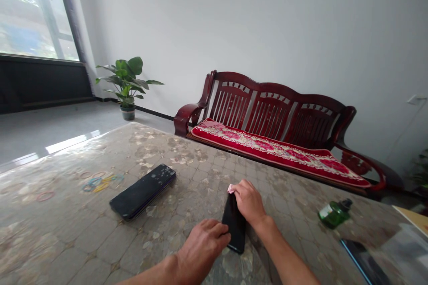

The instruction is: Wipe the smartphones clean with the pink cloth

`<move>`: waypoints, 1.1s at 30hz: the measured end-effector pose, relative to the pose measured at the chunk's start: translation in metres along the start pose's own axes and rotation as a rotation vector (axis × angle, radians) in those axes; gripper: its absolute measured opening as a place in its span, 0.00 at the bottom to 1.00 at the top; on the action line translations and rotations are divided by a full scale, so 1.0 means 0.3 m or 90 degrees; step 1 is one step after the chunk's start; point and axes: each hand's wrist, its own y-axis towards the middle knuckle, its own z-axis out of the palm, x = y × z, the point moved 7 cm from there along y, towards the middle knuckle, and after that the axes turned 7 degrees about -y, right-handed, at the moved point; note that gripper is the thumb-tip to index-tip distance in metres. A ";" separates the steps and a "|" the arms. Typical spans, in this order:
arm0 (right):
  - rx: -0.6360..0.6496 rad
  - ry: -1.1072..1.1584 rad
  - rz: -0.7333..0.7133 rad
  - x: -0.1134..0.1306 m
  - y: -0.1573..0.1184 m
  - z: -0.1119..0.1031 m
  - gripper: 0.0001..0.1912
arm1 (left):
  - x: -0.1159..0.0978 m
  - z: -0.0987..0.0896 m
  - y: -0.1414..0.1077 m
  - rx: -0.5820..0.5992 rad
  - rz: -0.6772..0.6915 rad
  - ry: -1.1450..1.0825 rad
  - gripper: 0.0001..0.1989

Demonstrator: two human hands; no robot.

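A black smartphone [235, 225] lies flat on the table in front of me, its long side pointing away. My left hand [205, 242] is closed at its left edge, fingers curled over the near part of the screen. At the far end, my right hand [248, 200] pinches a small pale pink wad [230, 188], tissue or cloth, against the phone's top corner. Part of the phone is hidden under both hands.
Further left lie a speckled dark phone [143, 191], possibly stacked, and several coloured rubber bands [100, 182]. On the right are a green bottle [334, 213] and another phone [364, 262]. A wooden bench [261, 107] stands beyond the patterned table [187, 205].
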 end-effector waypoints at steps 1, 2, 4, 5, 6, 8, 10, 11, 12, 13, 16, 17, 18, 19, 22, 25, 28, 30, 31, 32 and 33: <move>0.008 0.001 0.008 -0.001 0.001 0.002 0.15 | 0.000 0.000 -0.001 -0.003 0.002 0.003 0.05; 0.017 0.007 0.005 0.006 -0.008 0.001 0.15 | -0.001 0.001 0.000 -0.005 0.004 0.007 0.05; 0.037 0.025 -0.026 0.038 -0.050 -0.007 0.13 | -0.004 0.002 0.003 -0.008 0.005 0.018 0.03; 0.045 0.033 -0.050 0.057 -0.077 -0.014 0.13 | -0.006 0.001 0.005 -0.011 0.004 0.021 0.02; 0.054 0.035 -0.073 0.075 -0.101 -0.019 0.12 | -0.007 -0.001 0.007 -0.015 0.002 0.022 0.02; 0.065 0.031 -0.104 0.092 -0.126 -0.025 0.12 | -0.010 -0.007 0.008 -0.024 -0.002 0.020 0.04; 0.061 0.019 -0.099 0.079 -0.109 -0.023 0.12 | -0.010 -0.010 0.005 -0.025 -0.003 0.014 0.05; 0.054 0.010 -0.082 0.063 -0.088 -0.020 0.13 | -0.009 -0.009 0.003 -0.022 -0.003 0.013 0.05; 0.048 0.000 -0.061 0.044 -0.064 -0.016 0.13 | -0.007 -0.007 0.000 -0.016 -0.003 0.012 0.05; 0.041 -0.013 -0.035 0.024 -0.040 -0.011 0.13 | -0.005 -0.004 -0.002 -0.009 -0.002 0.011 0.06; 0.033 -0.028 0.003 0.002 -0.013 -0.004 0.13 | 0.001 0.002 -0.006 0.005 -0.006 0.015 0.07; 0.032 -0.020 -0.002 0.009 -0.023 -0.006 0.13 | 0.001 0.002 -0.005 0.006 -0.007 0.017 0.07; 0.033 -0.008 -0.013 0.022 -0.042 -0.009 0.13 | 0.000 0.002 -0.004 0.005 -0.007 0.020 0.07; 0.034 0.004 -0.027 0.037 -0.067 -0.015 0.13 | -0.001 0.001 -0.002 0.004 -0.009 0.022 0.07; 0.036 0.020 -0.067 0.074 -0.136 -0.032 0.12 | -0.003 -0.001 0.003 0.006 -0.017 0.028 0.05; 0.026 0.009 -0.058 0.058 -0.145 -0.038 0.11 | -0.004 -0.003 0.002 0.011 -0.021 0.031 0.05; 0.009 -0.011 -0.008 0.009 -0.108 -0.030 0.12 | 0.000 -0.004 -0.003 0.012 -0.020 0.025 0.08; 0.000 -0.020 0.019 -0.010 -0.093 -0.026 0.12 | 0.003 -0.003 -0.004 0.016 -0.021 0.025 0.09; -0.001 -0.022 0.023 -0.010 -0.094 -0.026 0.12 | 0.004 -0.002 -0.004 0.020 -0.020 0.026 0.09; -0.001 -0.022 0.019 -0.004 -0.100 -0.026 0.13 | 0.004 -0.002 -0.003 0.024 -0.018 0.026 0.09; 0.001 -0.022 0.008 0.008 -0.111 -0.029 0.13 | 0.003 -0.003 -0.002 0.028 -0.017 0.025 0.10</move>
